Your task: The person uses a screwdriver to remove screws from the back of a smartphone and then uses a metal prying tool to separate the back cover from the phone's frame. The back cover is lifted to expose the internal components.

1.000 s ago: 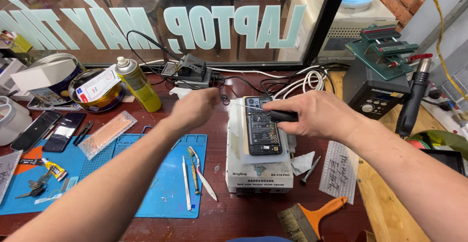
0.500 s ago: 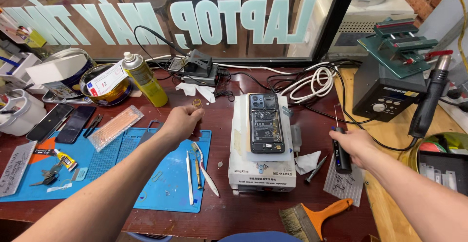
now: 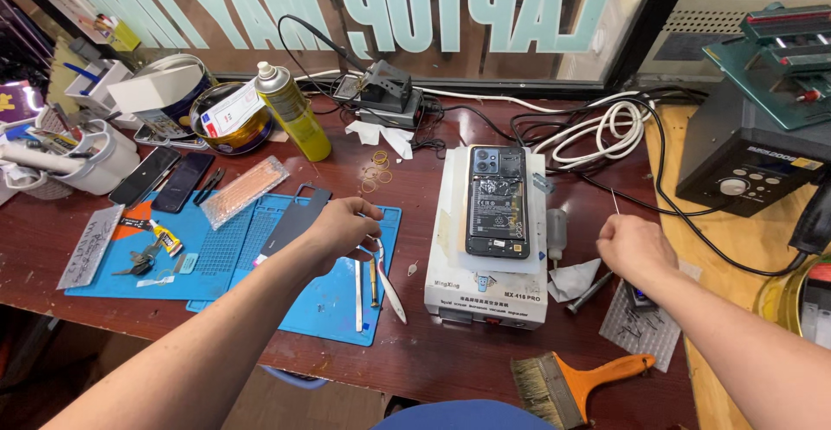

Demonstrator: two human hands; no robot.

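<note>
A technician's hands work either side of an opened smartphone on a repair bench.

The opened smartphone (image 3: 497, 200), back cover off and battery showing, lies on a white heating-plate box (image 3: 487, 287) at the centre of the bench. At nine o'clock from it, the left hand (image 3: 342, 226) curls down over metal tweezers (image 3: 385, 274) on the blue work mat (image 3: 333, 304); whether the fingers have closed on them cannot be told. At three o'clock, the right hand (image 3: 634, 244) is pinched shut around a thin needle-like tool (image 3: 615, 202). A sound grip on the tweezers near their middle, I judge, would keep the tips steady over the exposed board. An orange-handled brush (image 3: 578, 382) lies at five o'clock.
</note>
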